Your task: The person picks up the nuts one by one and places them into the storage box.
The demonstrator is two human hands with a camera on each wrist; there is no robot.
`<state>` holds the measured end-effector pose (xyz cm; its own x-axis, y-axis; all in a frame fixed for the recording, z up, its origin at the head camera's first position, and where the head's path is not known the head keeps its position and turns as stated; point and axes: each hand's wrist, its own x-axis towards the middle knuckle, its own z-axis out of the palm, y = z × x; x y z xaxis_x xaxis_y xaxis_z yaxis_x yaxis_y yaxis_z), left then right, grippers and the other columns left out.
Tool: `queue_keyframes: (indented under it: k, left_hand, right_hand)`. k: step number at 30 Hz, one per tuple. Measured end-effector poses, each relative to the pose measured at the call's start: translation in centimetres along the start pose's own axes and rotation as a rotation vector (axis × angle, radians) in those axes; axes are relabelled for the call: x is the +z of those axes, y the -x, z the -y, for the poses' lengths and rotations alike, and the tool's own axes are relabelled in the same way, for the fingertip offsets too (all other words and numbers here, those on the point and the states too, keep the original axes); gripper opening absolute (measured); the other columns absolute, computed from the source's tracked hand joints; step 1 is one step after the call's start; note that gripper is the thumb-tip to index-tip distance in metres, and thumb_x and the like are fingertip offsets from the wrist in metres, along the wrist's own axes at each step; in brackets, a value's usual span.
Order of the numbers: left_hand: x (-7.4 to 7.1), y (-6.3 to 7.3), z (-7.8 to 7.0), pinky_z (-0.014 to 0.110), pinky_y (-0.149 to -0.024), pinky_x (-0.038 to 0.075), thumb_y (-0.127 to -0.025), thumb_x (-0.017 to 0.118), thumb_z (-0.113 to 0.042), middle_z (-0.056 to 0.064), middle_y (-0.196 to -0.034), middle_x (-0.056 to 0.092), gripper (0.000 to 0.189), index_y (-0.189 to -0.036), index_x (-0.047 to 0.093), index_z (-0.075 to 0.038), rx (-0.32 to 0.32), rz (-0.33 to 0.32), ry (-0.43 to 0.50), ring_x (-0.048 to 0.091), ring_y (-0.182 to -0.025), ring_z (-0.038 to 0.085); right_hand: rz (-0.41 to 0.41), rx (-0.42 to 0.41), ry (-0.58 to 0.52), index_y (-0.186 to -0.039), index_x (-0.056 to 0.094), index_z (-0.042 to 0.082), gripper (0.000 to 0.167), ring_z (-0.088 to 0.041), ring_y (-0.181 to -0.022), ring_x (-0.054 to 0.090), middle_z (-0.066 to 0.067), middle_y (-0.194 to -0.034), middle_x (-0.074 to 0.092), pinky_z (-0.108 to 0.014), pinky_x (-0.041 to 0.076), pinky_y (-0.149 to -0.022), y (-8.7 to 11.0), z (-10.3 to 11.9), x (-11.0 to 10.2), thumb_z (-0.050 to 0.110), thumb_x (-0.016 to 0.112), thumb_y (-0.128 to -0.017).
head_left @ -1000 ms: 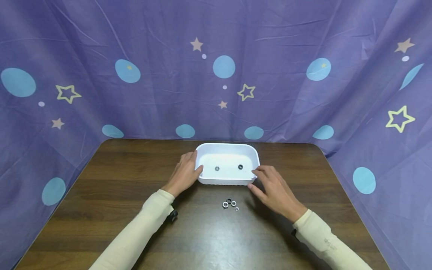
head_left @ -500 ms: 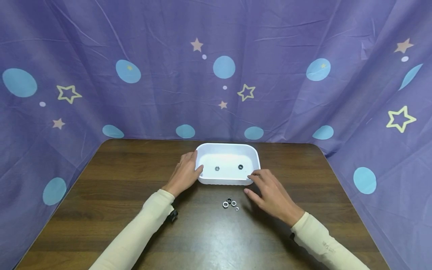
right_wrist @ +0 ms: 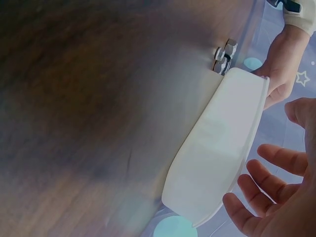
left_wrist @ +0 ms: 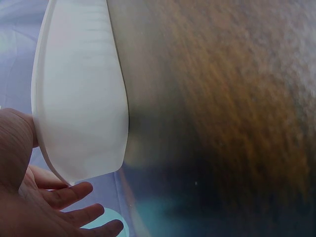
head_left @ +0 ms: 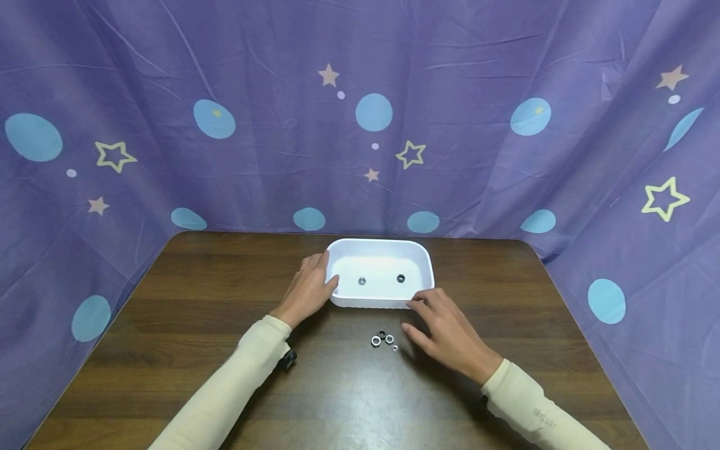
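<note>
A white plastic tray (head_left: 379,304) stands at the back middle of the table, with a silver nut (head_left: 362,281) and a dark nut (head_left: 401,278) lying apart inside. My left hand (head_left: 306,290) grips the tray's left end, thumb over the rim and fingers along the outside. Over the near right corner of the tray is my right hand (head_left: 450,334), fingers spread and loosely bent, nothing between them. In the right wrist view its fingers (right_wrist: 266,180) lie close along the rim. Several nuts (head_left: 382,338) of different sizes sit in a cluster on the table in front of the tray.
The brown wood-grain table (head_left: 225,375) has rounded far corners. Behind and on both sides hangs a purple curtain (head_left: 270,125) with stars and blue dots, close to the table's far edge.
My right hand has slid left and toward me, from the tray's right end to its near right corner, nearer the loose nuts. The left hand and the tray have stayed still.
</note>
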<state>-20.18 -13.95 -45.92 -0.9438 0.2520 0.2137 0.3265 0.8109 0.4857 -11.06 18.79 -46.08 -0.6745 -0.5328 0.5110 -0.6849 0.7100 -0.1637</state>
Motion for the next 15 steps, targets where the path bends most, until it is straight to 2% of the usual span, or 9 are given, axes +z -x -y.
queue_keyframes:
  k: [15]
  left_hand:
    - [0.06,0.03,0.08,0.061,-0.125,0.039,-0.108,0.068,-0.024,0.031,-0.161,0.05,0.074,-0.164,0.037,0.014,0.0,-0.002,0.001,0.043,-0.153,0.046]
  right_hand:
    - [-0.02,-0.064,-0.022,-0.123,0.077,-0.001,0.043,-0.027,-0.117,0.064,-0.012,-0.124,0.067,-0.048,0.057,-0.1,0.43,0.85,0.76,0.029,0.086,-0.093]
